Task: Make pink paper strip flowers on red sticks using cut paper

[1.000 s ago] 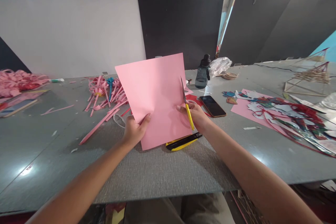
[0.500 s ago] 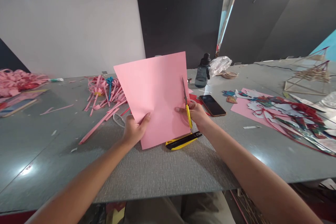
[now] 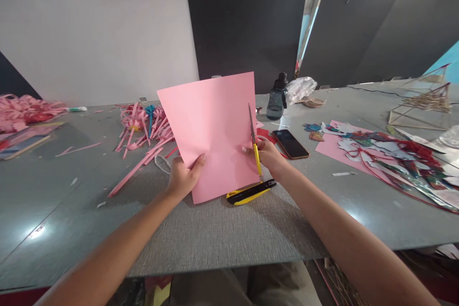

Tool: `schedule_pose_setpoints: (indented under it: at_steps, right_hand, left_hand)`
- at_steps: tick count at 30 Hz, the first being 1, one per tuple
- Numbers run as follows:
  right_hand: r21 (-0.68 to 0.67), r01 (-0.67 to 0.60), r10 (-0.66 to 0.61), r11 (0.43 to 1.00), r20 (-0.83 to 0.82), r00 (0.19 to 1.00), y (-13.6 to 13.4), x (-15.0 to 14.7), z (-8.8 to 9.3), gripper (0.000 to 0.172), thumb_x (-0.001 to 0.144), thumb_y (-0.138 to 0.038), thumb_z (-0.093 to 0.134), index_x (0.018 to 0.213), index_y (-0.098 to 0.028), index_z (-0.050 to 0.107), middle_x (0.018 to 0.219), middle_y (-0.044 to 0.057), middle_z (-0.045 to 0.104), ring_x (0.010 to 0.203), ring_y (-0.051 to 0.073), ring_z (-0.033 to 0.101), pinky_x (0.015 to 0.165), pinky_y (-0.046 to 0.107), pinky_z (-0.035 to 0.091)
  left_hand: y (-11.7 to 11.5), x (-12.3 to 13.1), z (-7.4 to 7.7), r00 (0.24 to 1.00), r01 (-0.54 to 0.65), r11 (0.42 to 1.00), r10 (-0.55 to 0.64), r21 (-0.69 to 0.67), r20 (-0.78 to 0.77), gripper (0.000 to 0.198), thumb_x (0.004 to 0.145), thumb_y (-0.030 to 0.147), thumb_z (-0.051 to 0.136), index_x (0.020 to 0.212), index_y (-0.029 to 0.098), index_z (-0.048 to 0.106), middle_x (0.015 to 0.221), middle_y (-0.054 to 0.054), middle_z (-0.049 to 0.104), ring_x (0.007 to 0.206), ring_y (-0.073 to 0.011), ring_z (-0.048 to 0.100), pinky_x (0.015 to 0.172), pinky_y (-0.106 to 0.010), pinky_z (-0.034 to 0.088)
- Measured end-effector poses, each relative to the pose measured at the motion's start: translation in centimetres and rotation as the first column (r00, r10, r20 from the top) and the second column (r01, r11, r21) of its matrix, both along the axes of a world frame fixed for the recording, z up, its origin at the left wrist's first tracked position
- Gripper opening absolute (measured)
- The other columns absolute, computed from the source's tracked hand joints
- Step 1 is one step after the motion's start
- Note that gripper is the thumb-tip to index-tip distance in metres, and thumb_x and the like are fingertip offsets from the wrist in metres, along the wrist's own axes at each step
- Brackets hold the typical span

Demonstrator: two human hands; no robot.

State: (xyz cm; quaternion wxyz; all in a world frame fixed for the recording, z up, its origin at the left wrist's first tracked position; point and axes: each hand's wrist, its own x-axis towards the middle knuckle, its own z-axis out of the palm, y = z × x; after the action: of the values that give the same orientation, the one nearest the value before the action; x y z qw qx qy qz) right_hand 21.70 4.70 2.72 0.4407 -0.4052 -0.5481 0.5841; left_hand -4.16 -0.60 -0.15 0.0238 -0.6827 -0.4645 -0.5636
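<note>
Raised and slightly tilted over the table, a pink paper sheet is held between both hands. My left hand pinches its lower left side, the thumb on the near face and the fingers mostly behind. My right hand grips the right edge and also holds yellow-handled scissors, their blades pointing up along the sheet. A yellow and black utility knife lies on the table just below the sheet's bottom edge.
Pink paper strips lie at the left, with a larger pink heap farther left. Right of the sheet are a phone, a dark bottle, colourful cut-outs with red cord and a stick frame. Partitions stand behind.
The pink sheet's top edge has shifted very slightly down and right. Both hands keep their hold, and the scissors have barely moved.
</note>
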Motion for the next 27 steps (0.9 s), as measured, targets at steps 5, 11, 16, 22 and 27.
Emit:
schedule_pose_setpoints:
  at_steps: [5, 11, 16, 22, 27]
  right_hand:
    - [0.014, -0.07, 0.069, 0.997, 0.042, 0.997, -0.5, 0.2, 0.6, 0.051, 0.058, -0.058, 0.093, 0.087, -0.02, 0.075, 0.09, 0.004, 0.074, 0.08, 0.02, 0.066, 0.071, 0.031, 0.053]
    - [0.053, -0.113, 0.113, 0.992, 0.005, 0.994, -0.9, 0.3, 1.2, 0.055, 0.069, -0.066, 0.085, 0.099, -0.021, 0.073, 0.098, 0.005, 0.074, 0.085, 0.02, 0.068, 0.073, 0.03, 0.054]
    - [0.036, -0.108, 0.108, 0.994, 0.012, 0.994, -1.3, 0.5, 1.7, 0.056, 0.071, -0.067, 0.083, 0.099, -0.019, 0.072, 0.102, 0.007, 0.073, 0.086, 0.019, 0.067, 0.074, 0.03, 0.052]
    - [0.036, -0.049, 0.046, 0.998, 0.069, 0.997, -1.4, 0.5, 2.2, 0.055, 0.067, -0.067, 0.084, 0.089, -0.02, 0.067, 0.091, 0.002, 0.067, 0.079, 0.017, 0.06, 0.069, 0.029, 0.047]
    - [0.061, 0.004, -0.011, 0.998, 0.106, 0.994, -1.2, 0.6, 2.3, 0.056, 0.061, -0.065, 0.088, 0.078, -0.019, 0.061, 0.076, -0.002, 0.057, 0.071, 0.014, 0.051, 0.066, 0.029, 0.04]
  left_hand:
    - [-0.1, 0.0, 0.2, 1.0, -0.007, 1.0, 0.007, 0.003, -0.015, 0.026, 0.093, 0.037, 0.069, 0.096, 0.013, 0.078, 0.094, -0.012, 0.083, 0.089, -0.0253, 0.081, 0.076, -0.03, 0.065]
    - [0.0, -0.1, 0.0, 0.999, -0.008, 1.0, 0.009, 0.005, -0.035, 0.026, 0.094, 0.038, 0.068, 0.094, 0.014, 0.078, 0.091, -0.011, 0.083, 0.087, -0.0256, 0.081, 0.074, -0.03, 0.065]
    - [0.1, -0.2, -0.2, 0.995, -0.017, 1.0, 0.02, 0.025, -0.094, 0.027, 0.093, 0.039, 0.068, 0.085, 0.014, 0.075, 0.081, -0.009, 0.082, 0.076, -0.0239, 0.08, 0.065, -0.028, 0.063]
    - [0.0, -0.3, -0.2, 0.989, -0.03, 0.998, 0.038, 0.054, -0.146, 0.025, 0.094, 0.037, 0.067, 0.085, 0.015, 0.075, 0.079, -0.009, 0.081, 0.074, -0.0232, 0.08, 0.064, -0.027, 0.062]
    - [-0.2, -0.4, -0.2, 0.949, -0.083, 0.972, 0.144, 0.218, -0.281, 0.022, 0.093, 0.031, 0.068, 0.077, 0.016, 0.073, 0.067, -0.006, 0.075, 0.068, -0.0223, 0.078, 0.069, -0.029, 0.063]
